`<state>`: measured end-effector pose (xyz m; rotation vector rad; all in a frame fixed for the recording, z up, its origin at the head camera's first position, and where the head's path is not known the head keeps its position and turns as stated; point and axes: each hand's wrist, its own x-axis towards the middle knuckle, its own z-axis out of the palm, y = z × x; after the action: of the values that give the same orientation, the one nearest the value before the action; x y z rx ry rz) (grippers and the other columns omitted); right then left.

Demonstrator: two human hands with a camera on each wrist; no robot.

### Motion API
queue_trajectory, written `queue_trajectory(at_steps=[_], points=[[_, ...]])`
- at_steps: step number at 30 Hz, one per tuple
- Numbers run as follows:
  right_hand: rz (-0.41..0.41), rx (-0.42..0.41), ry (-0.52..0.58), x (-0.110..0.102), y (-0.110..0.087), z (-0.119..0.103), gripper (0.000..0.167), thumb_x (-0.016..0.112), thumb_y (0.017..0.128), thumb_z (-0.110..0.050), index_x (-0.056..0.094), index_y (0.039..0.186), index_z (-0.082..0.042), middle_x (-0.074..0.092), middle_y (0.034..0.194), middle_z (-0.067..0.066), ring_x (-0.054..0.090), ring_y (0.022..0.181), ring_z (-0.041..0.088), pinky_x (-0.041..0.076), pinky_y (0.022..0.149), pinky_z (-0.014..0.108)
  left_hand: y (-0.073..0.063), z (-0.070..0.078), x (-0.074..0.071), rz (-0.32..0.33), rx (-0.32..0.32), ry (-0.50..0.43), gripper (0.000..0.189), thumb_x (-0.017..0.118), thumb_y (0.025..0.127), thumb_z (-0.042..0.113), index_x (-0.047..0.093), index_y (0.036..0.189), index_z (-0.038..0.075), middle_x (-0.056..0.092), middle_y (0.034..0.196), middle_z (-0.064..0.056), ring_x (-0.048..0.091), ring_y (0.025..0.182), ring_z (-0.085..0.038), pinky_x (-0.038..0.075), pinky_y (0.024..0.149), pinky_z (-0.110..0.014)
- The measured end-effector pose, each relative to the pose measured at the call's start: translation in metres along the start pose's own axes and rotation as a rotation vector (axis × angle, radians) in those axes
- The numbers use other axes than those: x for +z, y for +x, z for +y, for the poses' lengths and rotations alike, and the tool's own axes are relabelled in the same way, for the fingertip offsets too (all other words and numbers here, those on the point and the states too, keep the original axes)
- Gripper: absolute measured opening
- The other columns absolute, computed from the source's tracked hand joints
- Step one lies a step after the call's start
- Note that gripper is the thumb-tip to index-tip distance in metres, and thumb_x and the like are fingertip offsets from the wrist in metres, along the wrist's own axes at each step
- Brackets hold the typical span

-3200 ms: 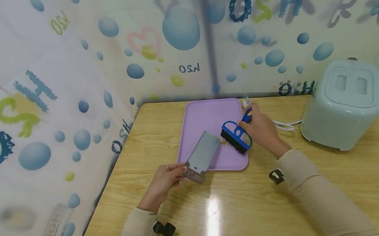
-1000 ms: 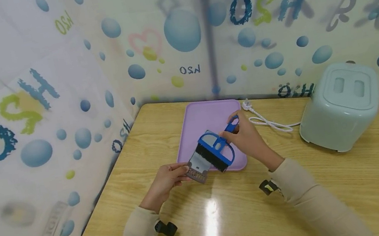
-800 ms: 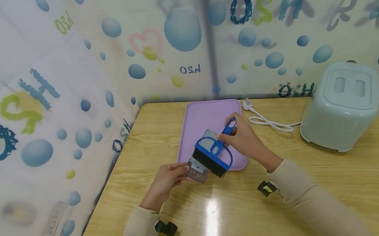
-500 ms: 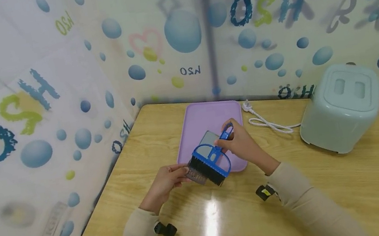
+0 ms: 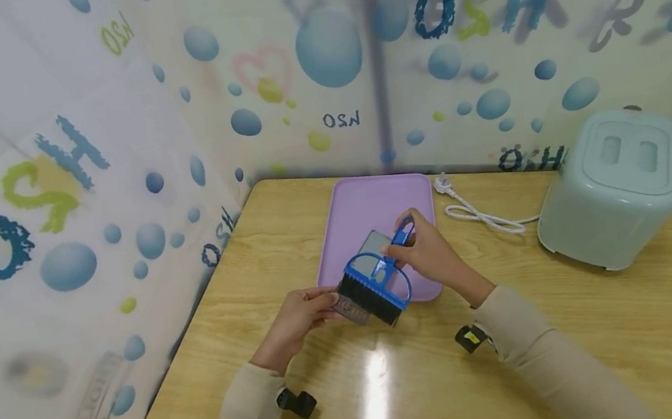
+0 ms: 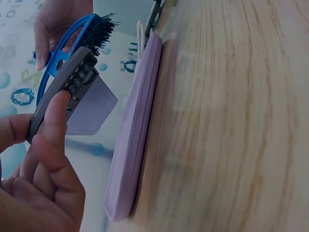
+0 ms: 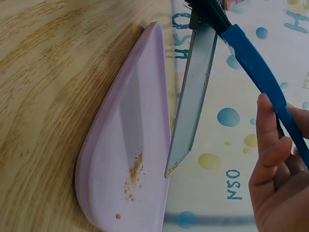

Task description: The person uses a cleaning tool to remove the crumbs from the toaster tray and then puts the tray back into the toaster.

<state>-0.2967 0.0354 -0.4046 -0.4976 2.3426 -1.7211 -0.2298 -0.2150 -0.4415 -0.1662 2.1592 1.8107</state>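
Observation:
My left hand pinches the brown end of a flat grey crumb tray between thumb and fingers, holding it aslant above a purple tray. A blue brush with black bristles is gripped by its handle in my right hand. Its bristles lie across the crumb tray near the end that my left hand holds, hiding part of it. In the right wrist view, a few crumbs cling to the crumb tray's far tip. Below it, loose brown crumbs are scattered on the purple tray.
A pale green toaster stands on the wooden table to the right. Its white cord and plug lie between it and the purple tray. Curtains printed with bubbles and letters hang behind and to the left.
Over the earlier frames, my right hand brought the brush from the crumb tray's far tip leftward and nearer, to the end by my left hand. My left hand stays almost still.

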Motion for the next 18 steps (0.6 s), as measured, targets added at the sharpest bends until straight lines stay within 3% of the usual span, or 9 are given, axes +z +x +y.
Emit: queue_trajectory(at_steps=[3,13,18], points=[[0.016,0.003,-0.003,0.0008,0.0012,0.001,0.034,0.067,0.09,-0.012,0.04,0.109,-0.003,0.07,0.075,0.016,0.07,0.071,0.034,0.039,0.047,0.028,0.0013,0.0005,0.0003,0.0,0.003,-0.001,0.04,0.055,0.096,0.014,0.056,0.131,-0.006,0.071,0.076,0.009,0.066,0.068,-0.003,0.043,0.057,-0.018],[0.1,-0.011,-0.071,-0.0011,0.0038,0.0049,0.035,0.068,0.089,-0.014,0.041,0.108,-0.004,0.069,0.074,0.016,0.066,0.059,0.014,0.035,0.048,0.026,0.0019,0.0023,0.0027,-0.003,-0.009,-0.01,0.041,0.056,0.096,0.013,0.056,0.131,-0.007,0.07,0.073,0.009,0.067,0.068,-0.004,0.043,0.057,-0.018],[0.115,-0.008,-0.088,-0.0021,0.0047,0.0054,0.037,0.068,0.089,-0.016,0.041,0.11,-0.003,0.068,0.076,0.016,0.066,0.06,0.015,0.04,0.051,0.028,0.0011,0.0019,0.0032,-0.005,-0.011,-0.017,0.041,0.055,0.096,0.013,0.055,0.131,-0.007,0.069,0.071,0.01,0.067,0.067,-0.003,0.043,0.056,-0.017]])
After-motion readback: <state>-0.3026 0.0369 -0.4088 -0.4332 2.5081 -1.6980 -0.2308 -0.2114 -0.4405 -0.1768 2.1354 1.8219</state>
